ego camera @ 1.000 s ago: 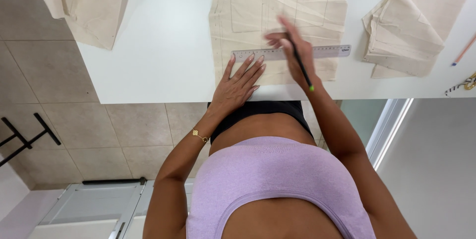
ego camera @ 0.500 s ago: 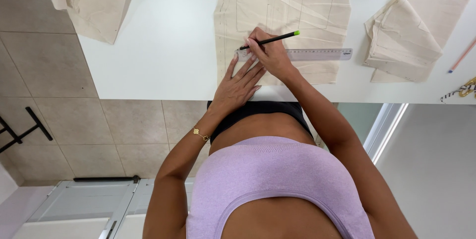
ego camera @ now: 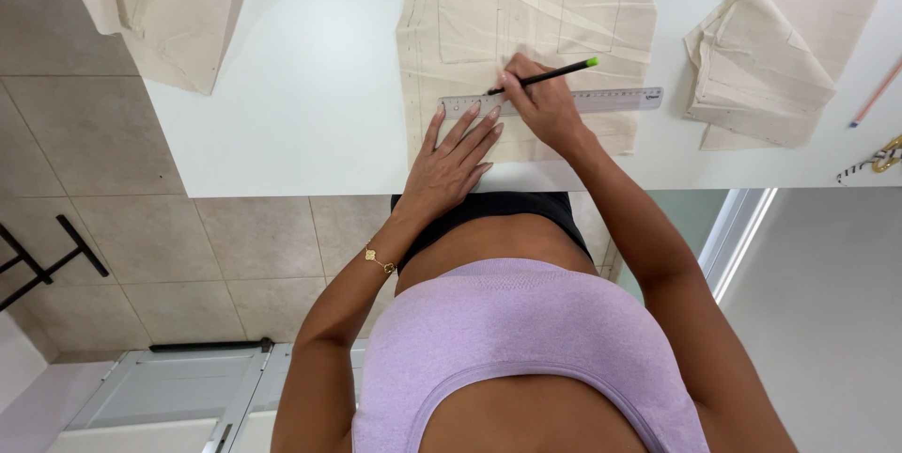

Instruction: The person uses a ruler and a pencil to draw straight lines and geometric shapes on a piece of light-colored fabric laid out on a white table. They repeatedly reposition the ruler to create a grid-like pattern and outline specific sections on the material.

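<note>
Left hand [ego camera: 454,160] lay flat with fingers spread, pinning the clear plastic ruler [ego camera: 564,101] and the beige cloth panel with pencilled boxes [ego camera: 526,39] so nothing slid on the white table [ego camera: 301,115]. Right hand [ego camera: 540,105] pinched a black pencil with a green end [ego camera: 545,75], tip at the ruler's edge. Folded cloth pieces [ego camera: 752,68] sat at 3 o'clock.
</note>
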